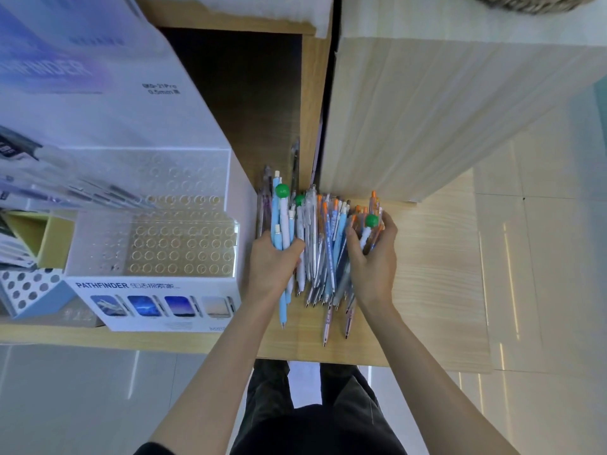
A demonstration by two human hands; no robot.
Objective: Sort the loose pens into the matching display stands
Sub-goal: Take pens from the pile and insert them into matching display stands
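Note:
A heap of loose pens (320,251) lies on the wooden shelf (433,274), with blue, white and orange-tipped barrels. My left hand (271,267) grips a bundle of light blue and white pens (281,221), one topped with a green ball. At the heap's right side, my right hand (374,257) curls round a white pen with a green ball top (369,226) and orange-tipped pens. To the left stands a white PATHFINDER display stand (154,300) whose clear top (184,247) has rows of empty holes. A second clear holed stand (184,182) sits behind it.
A large white box (98,93) rises behind the stands. A blue stand with dotted holes (29,290) is at the far left. A tall wooden panel (427,119) walls the shelf on the right. The shelf's front edge (312,356) is just above my legs.

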